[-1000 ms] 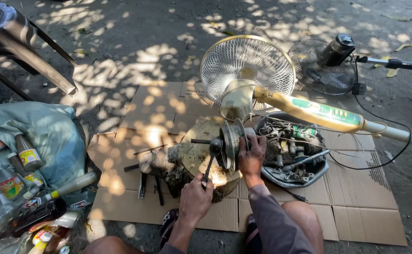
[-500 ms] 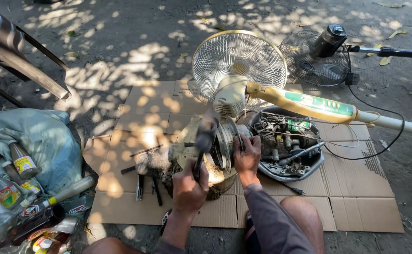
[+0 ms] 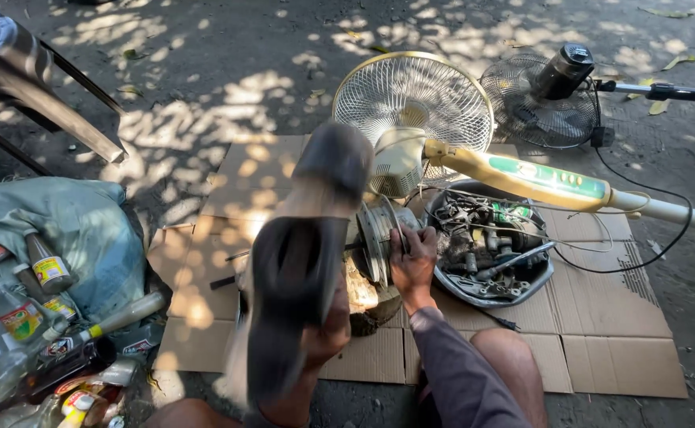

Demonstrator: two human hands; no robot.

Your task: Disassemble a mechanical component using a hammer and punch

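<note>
While the right hand (image 3: 412,261) clamps the fan motor (image 3: 377,238) steady on its block, the left hand (image 3: 323,333) — fingers closed — holds a blurred hammer (image 3: 315,222) raised.

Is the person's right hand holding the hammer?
No, the right hand grips the round metal motor part, while the left hand swings the blurred hammer.

Bright daylight filtered through leaves, so dappled sun spots and shade cover the ground (image 3: 228,55) and cardboard (image 3: 252,178). The hammer (image 3: 308,254) up close is one big motion-blurred smear; everything else is sharp.
</note>
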